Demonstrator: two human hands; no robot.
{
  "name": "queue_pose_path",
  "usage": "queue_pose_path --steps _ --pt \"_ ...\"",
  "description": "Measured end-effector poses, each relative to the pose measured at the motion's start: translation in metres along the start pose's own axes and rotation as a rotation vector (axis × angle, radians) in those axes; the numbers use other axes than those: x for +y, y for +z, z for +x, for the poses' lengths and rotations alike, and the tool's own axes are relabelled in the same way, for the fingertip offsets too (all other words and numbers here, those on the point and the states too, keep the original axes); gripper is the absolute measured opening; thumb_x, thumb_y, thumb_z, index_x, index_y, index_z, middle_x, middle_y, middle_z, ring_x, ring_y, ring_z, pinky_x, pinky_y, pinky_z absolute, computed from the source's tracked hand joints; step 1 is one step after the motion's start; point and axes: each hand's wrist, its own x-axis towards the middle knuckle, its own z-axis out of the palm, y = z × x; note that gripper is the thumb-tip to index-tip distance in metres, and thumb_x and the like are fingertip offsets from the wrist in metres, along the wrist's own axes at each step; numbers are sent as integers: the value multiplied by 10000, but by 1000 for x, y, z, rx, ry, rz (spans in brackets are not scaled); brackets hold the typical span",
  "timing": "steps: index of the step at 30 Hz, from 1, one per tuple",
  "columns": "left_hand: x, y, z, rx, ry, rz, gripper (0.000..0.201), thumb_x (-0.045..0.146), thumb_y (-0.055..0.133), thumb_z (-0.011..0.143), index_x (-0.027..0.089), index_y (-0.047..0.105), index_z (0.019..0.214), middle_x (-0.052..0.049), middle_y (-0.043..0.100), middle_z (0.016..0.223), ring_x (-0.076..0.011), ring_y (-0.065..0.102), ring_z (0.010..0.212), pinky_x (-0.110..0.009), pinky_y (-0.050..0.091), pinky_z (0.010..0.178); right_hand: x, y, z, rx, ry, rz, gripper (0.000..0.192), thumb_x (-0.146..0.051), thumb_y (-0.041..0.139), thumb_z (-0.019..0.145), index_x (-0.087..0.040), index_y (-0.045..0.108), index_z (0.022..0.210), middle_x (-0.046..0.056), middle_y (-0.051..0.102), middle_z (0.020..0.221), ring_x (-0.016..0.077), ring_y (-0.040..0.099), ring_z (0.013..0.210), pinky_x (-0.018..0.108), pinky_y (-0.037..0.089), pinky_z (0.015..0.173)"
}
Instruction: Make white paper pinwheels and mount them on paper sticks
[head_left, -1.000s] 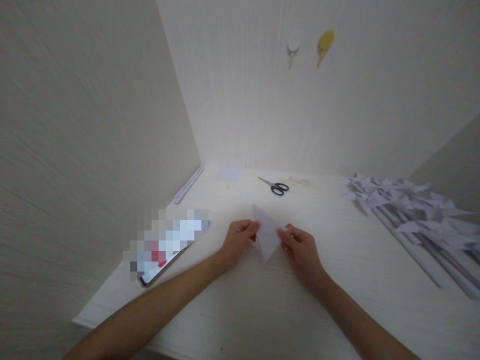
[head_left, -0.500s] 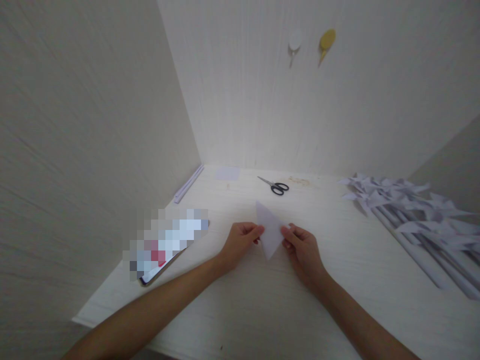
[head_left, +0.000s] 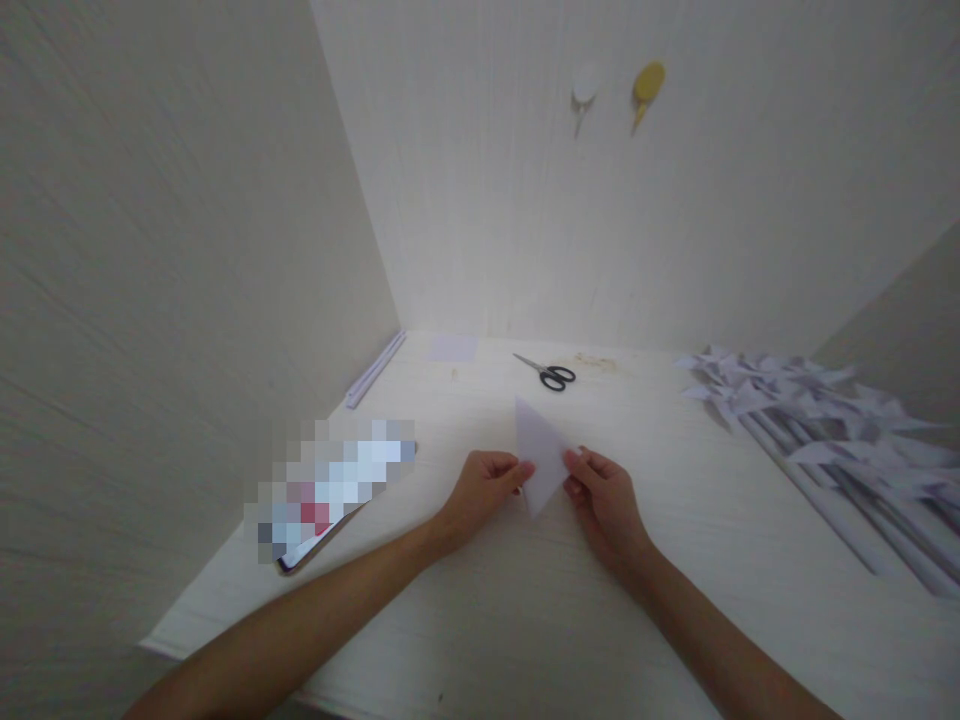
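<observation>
White folded paper triangle [head_left: 541, 452], flat and creased, apex pointing away, sits slightly further right over the pale wooden desk [head_left: 480, 610] than a second ago, pinched at its near edges by left hand [head_left: 486, 487] and right hand [head_left: 604, 498], black-handled scissors [head_left: 547, 371] lying beyond.

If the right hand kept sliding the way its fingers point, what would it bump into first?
The right hand points up and left, already pinching the folded paper triangle. Past the paper, the next thing in that line looks like the scissors, though depth is hard to judge.
</observation>
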Motion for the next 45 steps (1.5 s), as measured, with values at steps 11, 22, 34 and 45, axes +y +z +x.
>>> queue_pose_path --steps 11,22,34,45 --pt "0 2 -1 -47 -18 92 326 383 515 667 105 558 503 27 465 456 -63 371 449 -196 266 457 -1 1 3 49 -4 62 255 -256 684 569 -148 483 455 -65 357 428 46 286 425 196 228 406" --pt "1 3 -3 -99 -29 93 313 381 512 683 105 642 615 -9 583 538 -91 467 492 -200 332 497 -3 0 2 77 -12 78 267 -275 683 570 -153 474 458 -66 352 436 44 296 416 188 260 390" --pt "1 4 -4 -118 32 153 295 353 500 706 114 664 651 -30 650 615 -111 543 554 -201 388 547 -3 -1 5 96 14 200 259 -238 690 559 -147 467 464 -66 369 449 33 308 415 166 277 376" --pt "-1 3 -5 -141 28 168 266 340 509 695 134 645 594 -49 664 606 -132 592 580 -221 431 607 -4 -3 6 122 -22 183 268 -253 677 563 -163 432 502 -75 341 485 32 305 406 180 277 363"
